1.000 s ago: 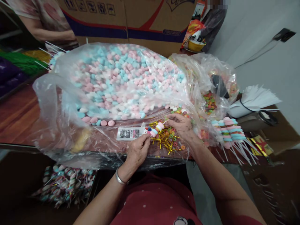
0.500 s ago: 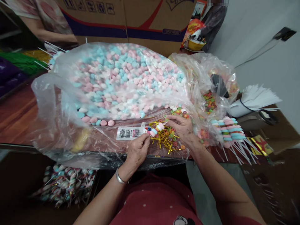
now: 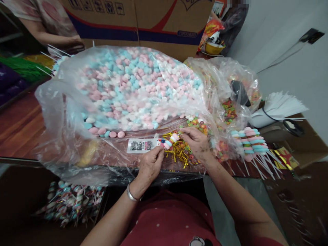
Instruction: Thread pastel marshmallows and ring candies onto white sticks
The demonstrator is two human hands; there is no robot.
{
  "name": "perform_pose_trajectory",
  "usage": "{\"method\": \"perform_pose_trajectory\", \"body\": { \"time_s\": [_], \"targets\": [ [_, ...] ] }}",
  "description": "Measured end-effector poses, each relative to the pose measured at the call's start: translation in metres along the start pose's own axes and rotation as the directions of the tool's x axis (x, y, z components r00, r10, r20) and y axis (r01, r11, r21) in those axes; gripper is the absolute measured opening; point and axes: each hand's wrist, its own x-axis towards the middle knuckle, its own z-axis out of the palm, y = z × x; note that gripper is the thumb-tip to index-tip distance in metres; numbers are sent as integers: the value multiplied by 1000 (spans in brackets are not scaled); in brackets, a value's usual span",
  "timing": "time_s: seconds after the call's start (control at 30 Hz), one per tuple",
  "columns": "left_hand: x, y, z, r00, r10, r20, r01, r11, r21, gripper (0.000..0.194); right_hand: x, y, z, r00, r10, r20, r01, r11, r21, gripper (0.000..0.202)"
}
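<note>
Glossy, seemingly plastic bag; matt cardboard.

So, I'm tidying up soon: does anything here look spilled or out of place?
Mildly odd: small ring candies lie loose on the table, jumbled with gold ties, perhaps spilled. I see no clear damage.

Dim, cool, fairly even light falls over the large clear plastic bag of pink, blue and white candies, whose film throws pale streaks of glare and veils the colours beneath. To its right, the smooth grey wall is brighter; below its left end, the heap of wrapped multicoloured candies sinks into deep shadow. Just below the bag, the pink, white and blue candy skewer looks soft in fine detail. Wide-angle stretching shows towards the edges, and a pixelated patch sits above right of the bag
</note>
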Motion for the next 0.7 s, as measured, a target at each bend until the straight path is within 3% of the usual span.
{"method": "perform_pose_trajectory", "body": {
  "time_s": [0.07,0.23,0.4,0.5,0.63,0.7],
  "targets": [
    [0,1,0,1000,8,-3,-8,1000,-1,24,-2,2,4,999,-50,1,50,998,-31,15],
    [0,1,-1,1000,-11,4,11,1000,-2,25,-7,11,16,992,107,66,-117,979,169,20],
    [-1,-1,-2,999,-48,24,49,998,-26,26,-12,2,16,991,-43,125,41,999,13,22],
    [-1,-2,-2,996,-77,37,79,995,-61,25,-8,-2,10,971,-88,222,90,996,0,24],
    [0,-2,-3,993,-113,29,116,985,-124,24,17,1,-6,956,27,291,-22,1000,-21,33],
    [0,-2,-3,992,-124,17,125,982,-141,24,36,2,-16,975,79,208,-27,970,-242,34]
  ]
}}
